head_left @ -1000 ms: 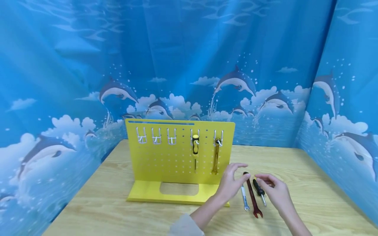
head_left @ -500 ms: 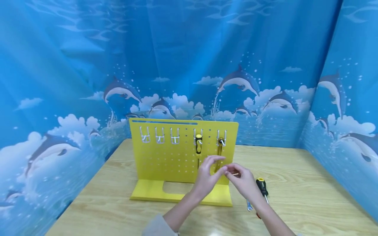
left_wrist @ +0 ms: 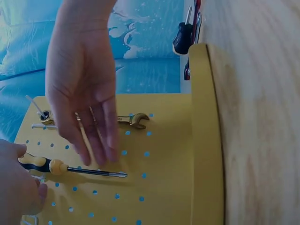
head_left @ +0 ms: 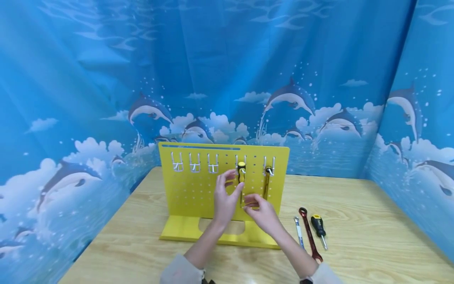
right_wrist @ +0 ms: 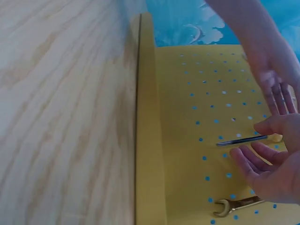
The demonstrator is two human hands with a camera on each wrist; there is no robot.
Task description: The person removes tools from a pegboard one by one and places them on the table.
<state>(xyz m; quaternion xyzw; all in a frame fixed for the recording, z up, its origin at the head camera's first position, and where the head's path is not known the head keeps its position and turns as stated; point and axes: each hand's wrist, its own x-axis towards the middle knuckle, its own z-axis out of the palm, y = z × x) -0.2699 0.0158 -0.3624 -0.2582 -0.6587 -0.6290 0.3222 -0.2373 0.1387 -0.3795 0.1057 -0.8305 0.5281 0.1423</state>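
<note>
A screwdriver (head_left: 242, 168) with a yellow and black handle hangs tip-down from a hook on the yellow pegboard (head_left: 191, 189). My left hand (head_left: 225, 203) is beside its handle, thumb and fingers spread; in the left wrist view they lie on either side of the handle (left_wrist: 33, 162), and contact is unclear. Around the shaft (right_wrist: 241, 140), my right hand (head_left: 264, 216) holds its thumb and bent fingers apart, with a gap to the metal in the right wrist view. A gold wrench (head_left: 267, 185) hangs on the hook to the right.
Several wire hooks (head_left: 194, 163) line the board's upper left. On the wooden table (head_left: 369, 228) at right lie a small silver wrench (head_left: 299, 232), a dark red wrench (head_left: 309, 232) and a short black and yellow screwdriver (head_left: 319, 230). A printed dolphin curtain (head_left: 213, 79) surrounds the table.
Both hands have moved left, from above the loose tools on the table to the hanging screwdriver. The loose tools are in full view again. The camera view has shifted slightly.
</note>
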